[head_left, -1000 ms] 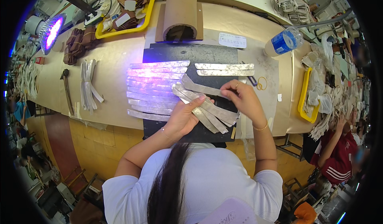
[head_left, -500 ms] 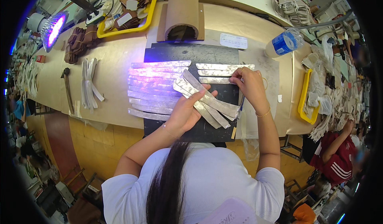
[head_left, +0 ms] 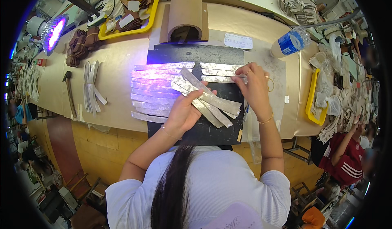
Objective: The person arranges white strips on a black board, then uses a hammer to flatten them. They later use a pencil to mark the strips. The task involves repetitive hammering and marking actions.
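My left hand (head_left: 183,111) grips a fanned bundle of silvery-grey, flat strips (head_left: 216,102), thumb across the top; how many overlap there cannot be told. The fingers of my right hand (head_left: 254,84) are pinched at the right end of the lowest strip (head_left: 214,79) in a short column of three. These lie side by side on a black mat (head_left: 196,53). To their left runs a longer column of similar strips (head_left: 149,92), several in number, lit violet and partly covered by the bundle and my left hand.
A glowing violet lamp (head_left: 55,34) stands at the left. Beyond the mat sits a brown half-tube form (head_left: 185,8), with a yellow tray (head_left: 153,15) beside it. A hammer (head_left: 69,94) and pale strip bundle (head_left: 90,86) lie left; a bottle (head_left: 290,43) stands right.
My left hand has shifted slightly left with its bundle. The lowest strip under my right hand has moved up closer to the two above it.
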Motion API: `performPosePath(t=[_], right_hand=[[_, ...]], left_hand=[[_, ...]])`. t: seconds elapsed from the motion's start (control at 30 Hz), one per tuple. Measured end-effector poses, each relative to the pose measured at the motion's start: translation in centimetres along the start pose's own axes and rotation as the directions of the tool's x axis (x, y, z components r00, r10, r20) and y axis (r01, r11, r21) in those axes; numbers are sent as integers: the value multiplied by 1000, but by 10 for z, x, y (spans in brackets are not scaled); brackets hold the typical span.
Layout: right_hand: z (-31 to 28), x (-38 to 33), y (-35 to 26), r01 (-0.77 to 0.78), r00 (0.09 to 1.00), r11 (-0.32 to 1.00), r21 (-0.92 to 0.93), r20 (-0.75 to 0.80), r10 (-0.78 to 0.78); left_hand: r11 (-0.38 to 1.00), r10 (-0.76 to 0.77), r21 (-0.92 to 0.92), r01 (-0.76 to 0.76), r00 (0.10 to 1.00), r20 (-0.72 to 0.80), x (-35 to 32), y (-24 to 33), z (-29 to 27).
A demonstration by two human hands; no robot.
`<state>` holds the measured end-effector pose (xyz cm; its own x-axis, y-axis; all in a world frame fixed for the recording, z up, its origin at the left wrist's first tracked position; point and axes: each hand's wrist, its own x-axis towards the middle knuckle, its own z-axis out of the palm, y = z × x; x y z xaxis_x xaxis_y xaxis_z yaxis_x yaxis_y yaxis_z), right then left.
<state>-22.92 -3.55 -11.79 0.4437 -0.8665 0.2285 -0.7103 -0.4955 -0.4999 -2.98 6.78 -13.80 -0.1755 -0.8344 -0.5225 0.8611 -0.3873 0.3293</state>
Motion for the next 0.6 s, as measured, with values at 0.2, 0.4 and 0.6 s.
performPosePath(t=[0.2, 0.4, 0.6], right_hand=[[7, -20, -38, -287, 934, 822, 492, 334, 127], [14, -27, -15, -432, 901, 602, 671, 288, 326], [-12, -18, 3, -242, 955, 909, 338, 250, 162]], left_hand=[[999, -11, 40, 11, 1000, 15, -4, -12, 10], [997, -71, 27, 69, 997, 43, -7, -20, -1], [965, -235, 114, 236, 972, -19, -24, -20, 2]])
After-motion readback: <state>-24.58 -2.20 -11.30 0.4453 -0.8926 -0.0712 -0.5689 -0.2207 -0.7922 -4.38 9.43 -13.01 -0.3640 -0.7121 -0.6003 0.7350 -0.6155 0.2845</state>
